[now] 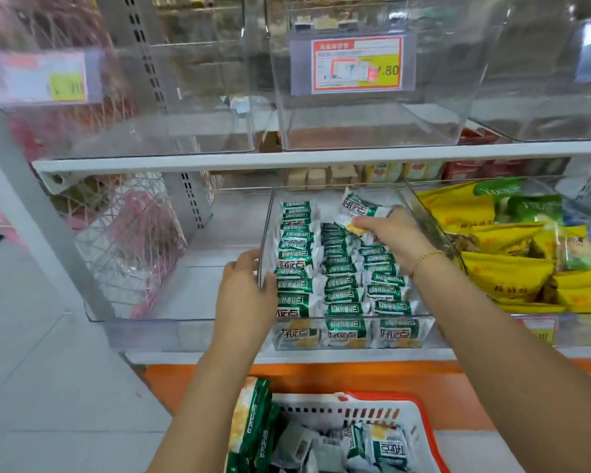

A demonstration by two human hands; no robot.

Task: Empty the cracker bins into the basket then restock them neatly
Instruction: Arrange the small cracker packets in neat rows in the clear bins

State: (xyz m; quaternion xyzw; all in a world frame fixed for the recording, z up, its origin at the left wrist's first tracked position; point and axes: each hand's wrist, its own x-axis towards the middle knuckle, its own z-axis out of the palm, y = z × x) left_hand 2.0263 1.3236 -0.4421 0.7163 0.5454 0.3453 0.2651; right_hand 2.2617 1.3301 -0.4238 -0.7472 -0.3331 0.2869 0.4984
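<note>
A clear plastic cracker bin (352,317) on the lower shelf holds three neat rows of green-and-white cracker packets (342,281). My left hand (244,285) grips the bin's left wall, fingers curled over its rim. My right hand (388,232) reaches into the bin's back right part and pinches a cracker packet (354,208) above the right row. Below, a white basket with orange rim (423,421) holds several more green-and-white packets (386,445), with a stack (249,425) standing at its left side.
An empty clear bin (144,322) sits left of the cracker bin. To the right, a bin (512,264) is full of yellow and green snack bags. Empty clear bins (365,128) with price labels stand on the upper shelf. An orange base strip (321,373) runs under the lower shelf.
</note>
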